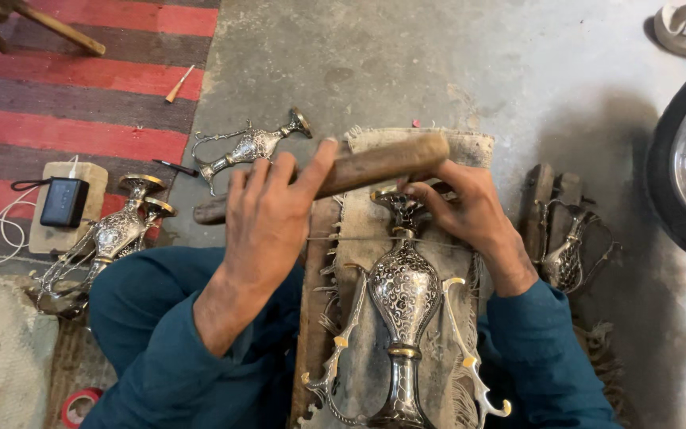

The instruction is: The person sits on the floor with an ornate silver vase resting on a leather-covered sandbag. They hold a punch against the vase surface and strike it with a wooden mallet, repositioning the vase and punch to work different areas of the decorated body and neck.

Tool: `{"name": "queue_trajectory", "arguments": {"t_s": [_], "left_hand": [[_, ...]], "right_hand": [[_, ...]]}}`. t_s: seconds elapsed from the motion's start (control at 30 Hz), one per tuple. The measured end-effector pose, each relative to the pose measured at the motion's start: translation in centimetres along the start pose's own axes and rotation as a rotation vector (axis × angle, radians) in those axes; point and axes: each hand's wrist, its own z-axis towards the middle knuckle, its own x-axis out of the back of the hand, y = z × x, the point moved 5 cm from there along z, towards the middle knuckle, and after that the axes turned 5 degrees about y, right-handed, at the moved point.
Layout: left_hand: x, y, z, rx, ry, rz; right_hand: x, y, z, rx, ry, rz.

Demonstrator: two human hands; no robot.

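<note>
The left hand (267, 210), fingers wrapped round a wooden mallet (335, 176), hangs above the engraved metal vase (403, 306) lying mid-board on a cloth-covered plank (315, 318), right hand (462, 208) fingertips pinching its neck; four similar vases lie on the floor alongside.

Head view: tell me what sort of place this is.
Probably a small metalcraft workshop on a floor: ornate engraved vases lie around, the left hand holds a wooden mallet, over bare concrete.

Single head camera, looking steeply down, close over lap and floor.
</note>
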Motion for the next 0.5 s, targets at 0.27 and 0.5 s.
{"name": "queue_trajectory", "arguments": {"t_s": [0.27, 0.5], "left_hand": [[0.1, -0.1, 0.0, -0.003, 0.005, 0.064], [0.0, -0.7, -0.6, 0.045, 0.009, -0.054]], "right_hand": [[-0.1, -0.4, 0.3, -0.013, -0.024, 0.014], [0.1, -0.9, 0.5, 0.033, -0.031, 0.007]]}}
